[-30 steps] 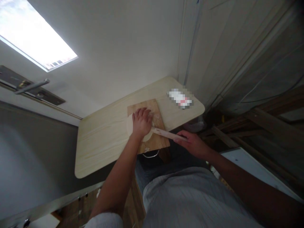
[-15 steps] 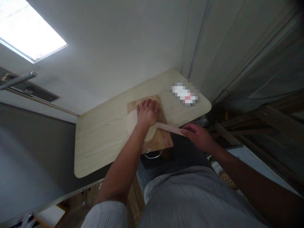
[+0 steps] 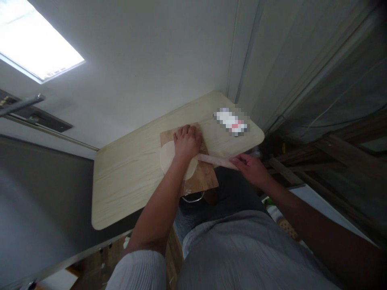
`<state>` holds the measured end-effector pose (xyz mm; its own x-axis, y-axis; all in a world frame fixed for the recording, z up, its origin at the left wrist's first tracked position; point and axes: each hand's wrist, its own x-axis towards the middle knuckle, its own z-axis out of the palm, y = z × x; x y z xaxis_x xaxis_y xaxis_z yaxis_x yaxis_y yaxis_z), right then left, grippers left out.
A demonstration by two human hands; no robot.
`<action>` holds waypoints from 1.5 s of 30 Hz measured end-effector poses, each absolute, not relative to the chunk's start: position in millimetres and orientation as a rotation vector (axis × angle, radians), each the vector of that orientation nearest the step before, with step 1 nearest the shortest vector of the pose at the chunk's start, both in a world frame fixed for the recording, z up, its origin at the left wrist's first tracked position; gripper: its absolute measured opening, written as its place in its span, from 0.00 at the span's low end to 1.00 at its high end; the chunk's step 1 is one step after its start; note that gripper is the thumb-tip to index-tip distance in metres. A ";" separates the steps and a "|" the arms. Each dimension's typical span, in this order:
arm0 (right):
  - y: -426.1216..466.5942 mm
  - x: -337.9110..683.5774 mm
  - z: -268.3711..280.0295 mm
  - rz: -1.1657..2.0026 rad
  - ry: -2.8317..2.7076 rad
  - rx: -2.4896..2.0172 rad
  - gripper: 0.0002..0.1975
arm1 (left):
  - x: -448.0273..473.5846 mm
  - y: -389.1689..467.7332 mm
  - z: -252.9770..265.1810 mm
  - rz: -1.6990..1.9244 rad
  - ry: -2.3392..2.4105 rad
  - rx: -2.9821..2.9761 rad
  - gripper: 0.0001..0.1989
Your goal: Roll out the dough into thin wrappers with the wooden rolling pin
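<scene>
The disc [image 3: 167, 158] is pale cream; the stick [image 3: 218, 160] is light pinkish tan; the board [image 3: 201, 179] is warm brown; the table [image 3: 123, 183] is pale yellow-beige with faint wood-grain streaks; the shirt [image 3: 242, 249] is grey with fine lines; the trousers [image 3: 229, 193] are dark blue-grey; the door handle [image 3: 22, 105] is silvery grey.

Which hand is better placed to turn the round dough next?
Probably the left hand: it is over the board, close to the dough, while the right hand grips the stick beyond the board's edge.

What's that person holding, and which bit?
The right hand holds a pale stick by one end. The left hand hides its far part; any grip there is unclear.
</scene>
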<state>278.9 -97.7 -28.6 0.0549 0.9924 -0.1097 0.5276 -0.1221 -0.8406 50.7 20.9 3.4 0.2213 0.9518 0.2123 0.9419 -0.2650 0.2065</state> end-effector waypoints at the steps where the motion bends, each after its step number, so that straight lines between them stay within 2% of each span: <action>1: -100.8 278.1 -28.9 0.979 -1.540 -1.704 0.24 | 49.4 18.0 3.2 0.476 1.891 2.419 0.21; 8: -122.2 271.8 -29.5 1.026 -1.576 -1.700 0.26 | 39.3 -8.4 5.4 0.480 1.925 2.365 0.22; 21: -141.9 269.9 -28.3 0.937 -1.715 -1.704 0.22 | 26.2 -55.6 2.5 0.421 2.016 2.376 0.25; 37: -159.8 260.6 -24.6 0.989 -1.627 -1.631 0.20 | 7.7 -122.4 -7.5 0.437 2.061 2.320 0.28; 42: -151.1 262.3 -25.9 0.993 -1.550 -1.627 0.19 | 10.5 -116.6 1.0 0.371 2.096 2.265 0.27; 45: -140.1 264.5 -26.5 0.954 -1.526 -1.630 0.18 | 15.0 -96.9 6.9 0.409 2.096 2.246 0.30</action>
<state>264.5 -140.1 -26.5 0.0356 0.9980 -0.0521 0.4836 -0.0629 -0.8730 15.0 -96.9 6.9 0.0511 0.9854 0.1624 0.9742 -0.0850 0.2092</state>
